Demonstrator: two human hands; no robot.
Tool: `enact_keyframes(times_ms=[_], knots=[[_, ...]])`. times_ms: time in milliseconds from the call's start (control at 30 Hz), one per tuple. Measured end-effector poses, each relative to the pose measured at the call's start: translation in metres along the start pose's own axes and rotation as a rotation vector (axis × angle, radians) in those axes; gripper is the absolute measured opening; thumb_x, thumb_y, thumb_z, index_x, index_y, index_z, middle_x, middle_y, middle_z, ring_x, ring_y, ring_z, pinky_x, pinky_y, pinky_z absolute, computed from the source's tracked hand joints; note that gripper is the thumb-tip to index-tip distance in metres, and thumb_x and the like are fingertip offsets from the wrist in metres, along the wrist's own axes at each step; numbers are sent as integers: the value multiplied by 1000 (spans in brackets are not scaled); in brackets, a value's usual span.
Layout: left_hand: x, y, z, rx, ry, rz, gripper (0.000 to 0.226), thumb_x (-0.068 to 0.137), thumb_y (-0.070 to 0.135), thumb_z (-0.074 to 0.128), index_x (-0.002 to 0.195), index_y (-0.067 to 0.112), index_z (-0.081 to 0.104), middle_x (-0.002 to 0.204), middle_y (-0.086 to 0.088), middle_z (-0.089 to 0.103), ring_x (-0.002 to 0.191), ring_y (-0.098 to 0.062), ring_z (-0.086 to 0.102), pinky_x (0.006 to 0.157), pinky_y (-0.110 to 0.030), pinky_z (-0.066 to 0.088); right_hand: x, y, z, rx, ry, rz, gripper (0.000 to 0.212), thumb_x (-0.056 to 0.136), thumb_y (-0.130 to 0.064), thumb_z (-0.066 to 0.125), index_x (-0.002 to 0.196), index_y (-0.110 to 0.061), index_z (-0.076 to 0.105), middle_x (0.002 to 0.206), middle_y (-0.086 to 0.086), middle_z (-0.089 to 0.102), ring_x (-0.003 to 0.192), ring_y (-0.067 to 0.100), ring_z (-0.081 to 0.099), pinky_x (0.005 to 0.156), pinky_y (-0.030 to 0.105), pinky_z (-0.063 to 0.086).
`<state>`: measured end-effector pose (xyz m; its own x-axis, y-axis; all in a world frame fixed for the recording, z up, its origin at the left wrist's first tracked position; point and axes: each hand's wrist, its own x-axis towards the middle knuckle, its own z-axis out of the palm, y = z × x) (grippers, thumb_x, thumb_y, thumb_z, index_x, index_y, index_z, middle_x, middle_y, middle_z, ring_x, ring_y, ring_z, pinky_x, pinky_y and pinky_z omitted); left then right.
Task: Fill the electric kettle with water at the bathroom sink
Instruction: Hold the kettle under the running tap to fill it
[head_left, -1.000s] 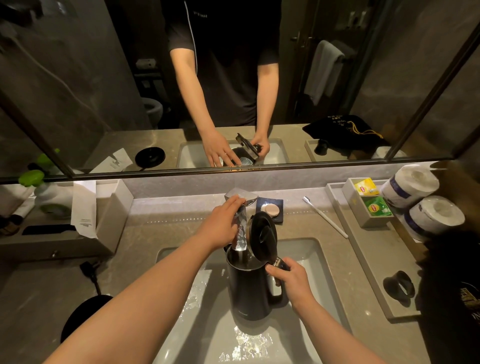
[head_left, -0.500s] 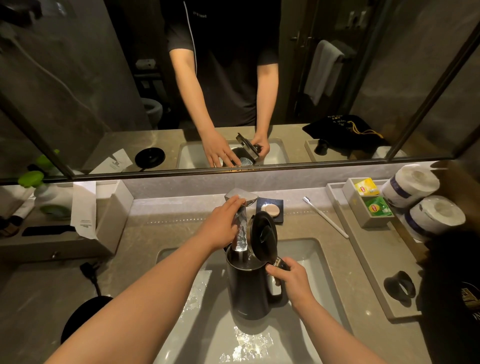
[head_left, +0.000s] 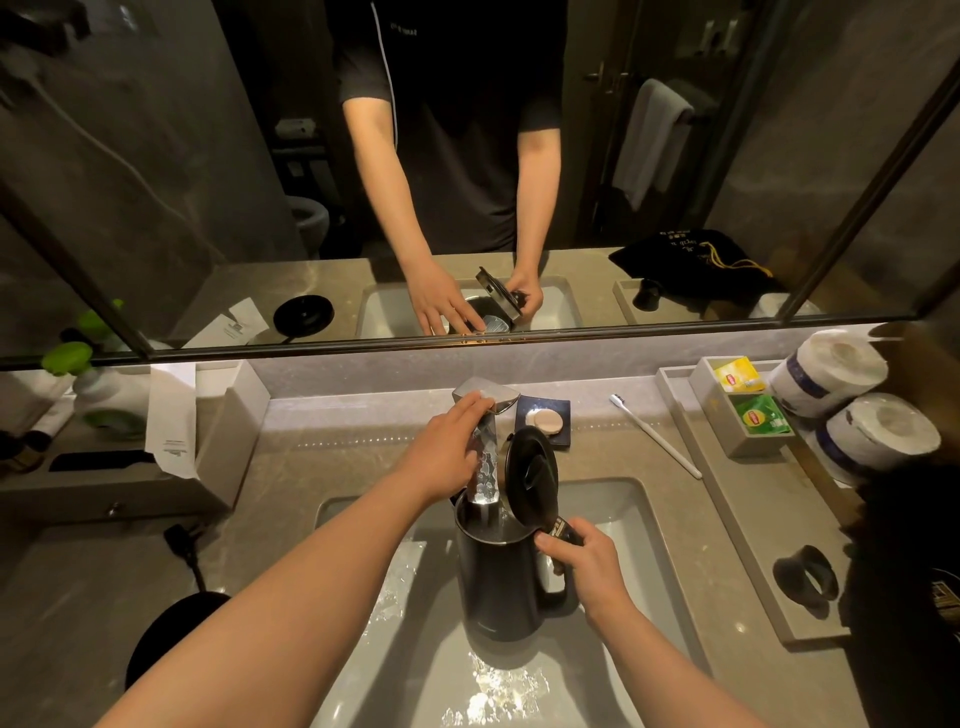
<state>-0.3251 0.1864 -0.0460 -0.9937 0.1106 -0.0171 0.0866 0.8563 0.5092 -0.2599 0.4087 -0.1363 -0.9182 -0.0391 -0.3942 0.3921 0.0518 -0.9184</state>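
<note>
A dark electric kettle (head_left: 498, 587) stands upright in the white sink basin (head_left: 628, 525), its round lid (head_left: 532, 475) flipped open. My right hand (head_left: 587, 566) grips the kettle's handle on its right side. The chrome faucet (head_left: 485, 457) reaches over the kettle's mouth, and water runs from its spout down into the kettle. My left hand (head_left: 447, 452) lies on the faucet, fingers curled over its lever (head_left: 488, 392) at the top. Water glistens on the basin floor in front of the kettle.
A soap dish (head_left: 543, 421) and a toothbrush (head_left: 654, 436) lie behind the basin. At right a tray (head_left: 737, 525) holds tea bags (head_left: 758, 415), toilet rolls (head_left: 878, 431) and a black ring (head_left: 802, 577). The kettle base (head_left: 171, 634) and a tissue box (head_left: 223, 431) sit at left.
</note>
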Motion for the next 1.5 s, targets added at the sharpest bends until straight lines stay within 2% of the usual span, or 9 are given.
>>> enact_keyframes(times_ms=[233,667,867,1000,1267,1400,1500], knots=[[0,0,0,4,7,-1,77,84,8,58,146,34,19,157,6,16,137,-24,27,107,-40,30,3,3,1,-25,-2,0,33,62,-34,80,79,-8,70,60,-6,66,68,19,60,60,30,49],[0,-3,1,-5,-29,-2,79,84,8,57,146,36,16,158,7,12,137,-25,26,107,-40,28,5,4,-4,-9,9,3,44,58,-32,82,80,2,65,60,1,60,64,22,55,61,37,47],[1,-3,3,-8,-23,-14,80,84,8,59,146,37,16,158,8,13,137,-25,26,107,-41,28,5,4,-3,4,6,9,29,59,-29,82,72,-9,67,59,0,61,63,22,55,61,38,47],[1,-3,4,-3,-20,-9,81,83,9,59,146,36,16,158,7,13,137,-25,26,107,-40,27,4,5,-3,-1,3,6,40,58,-33,82,78,-2,67,59,0,62,64,23,55,61,37,47],[1,-3,4,6,-22,-10,81,84,9,59,146,37,15,158,7,12,137,-25,25,108,-40,26,3,4,-3,-12,15,-11,48,57,-35,81,81,3,65,62,4,60,64,24,55,62,39,47],[1,-4,4,6,-30,-7,81,84,10,58,146,37,14,158,7,11,137,-26,25,108,-40,26,3,3,-4,-13,17,-16,42,57,-33,81,80,0,67,62,3,61,65,23,56,61,39,47],[1,-5,4,11,-25,3,81,83,9,58,146,37,15,158,7,12,137,-26,26,107,-41,27,4,3,-4,-4,10,-10,30,59,-28,82,71,-6,65,59,0,60,63,22,54,61,38,46]])
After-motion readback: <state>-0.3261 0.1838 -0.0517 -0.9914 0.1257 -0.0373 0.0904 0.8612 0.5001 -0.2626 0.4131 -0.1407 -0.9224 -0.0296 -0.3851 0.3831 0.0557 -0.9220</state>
